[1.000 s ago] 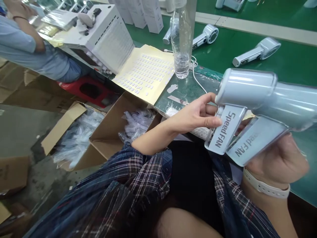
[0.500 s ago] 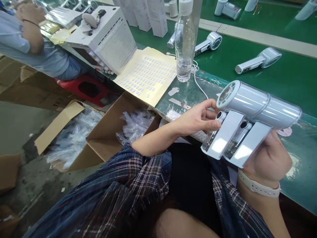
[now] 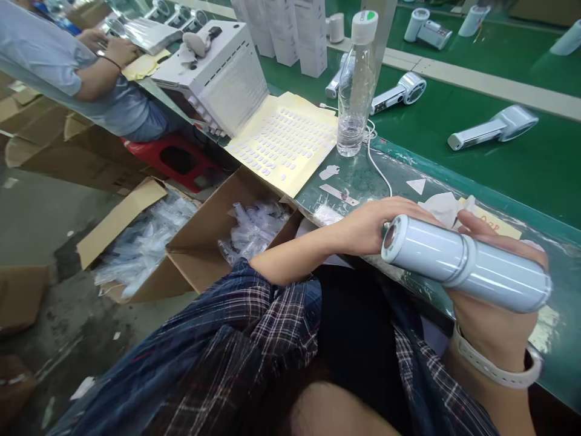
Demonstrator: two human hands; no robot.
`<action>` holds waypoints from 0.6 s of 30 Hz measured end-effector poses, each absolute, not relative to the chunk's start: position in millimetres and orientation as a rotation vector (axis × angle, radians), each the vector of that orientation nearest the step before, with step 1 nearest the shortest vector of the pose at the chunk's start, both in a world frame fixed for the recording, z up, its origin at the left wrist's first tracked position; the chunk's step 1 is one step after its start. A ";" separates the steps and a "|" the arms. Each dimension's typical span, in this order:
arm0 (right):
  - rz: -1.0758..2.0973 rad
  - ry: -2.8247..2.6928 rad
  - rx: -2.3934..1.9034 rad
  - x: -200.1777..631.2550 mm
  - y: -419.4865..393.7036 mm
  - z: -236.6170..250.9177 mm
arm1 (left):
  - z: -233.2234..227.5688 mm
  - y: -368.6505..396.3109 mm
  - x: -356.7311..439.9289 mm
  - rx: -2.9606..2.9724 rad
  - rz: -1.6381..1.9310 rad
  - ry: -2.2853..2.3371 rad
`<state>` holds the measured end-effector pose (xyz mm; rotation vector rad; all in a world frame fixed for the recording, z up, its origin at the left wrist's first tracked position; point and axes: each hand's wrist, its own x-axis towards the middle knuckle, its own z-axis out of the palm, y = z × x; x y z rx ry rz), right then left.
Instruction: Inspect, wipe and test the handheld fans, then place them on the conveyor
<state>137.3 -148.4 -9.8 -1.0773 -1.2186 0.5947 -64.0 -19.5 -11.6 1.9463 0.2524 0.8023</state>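
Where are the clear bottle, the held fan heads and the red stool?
Clear bottle (image 3: 356, 91): head view, middle body.
Held fan heads (image 3: 422, 249): head view, curved side of the one nearer the bottle.
Red stool (image 3: 152, 155): head view, side beside its opening.

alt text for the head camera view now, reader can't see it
A person's left hand and right hand hold two pale blue handheld fans, heads lined up end to end, by a green worktop. On it are a clear bottle and a yellow sheet bearing rows of small white pieces, with more fans beyond; open cardboard boxes hold clear plastic pieces.
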 end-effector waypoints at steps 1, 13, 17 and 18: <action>0.537 -1.298 -1.042 140.1 -147.4 -12.4 | -14.7 -17.8 -64.1 1.997 0.828 0.204; 0.399 -1.329 -1.049 130.5 -157.1 -23.5 | -4.2 -14.4 -75.2 2.165 0.740 0.154; 0.537 -1.259 -1.002 144.0 -148.7 -29.6 | -1.7 -8.2 -65.3 2.145 0.636 0.218; 0.622 -1.219 -1.039 151.8 -143.9 -28.0 | -0.4 -4.6 -64.7 2.146 0.627 0.254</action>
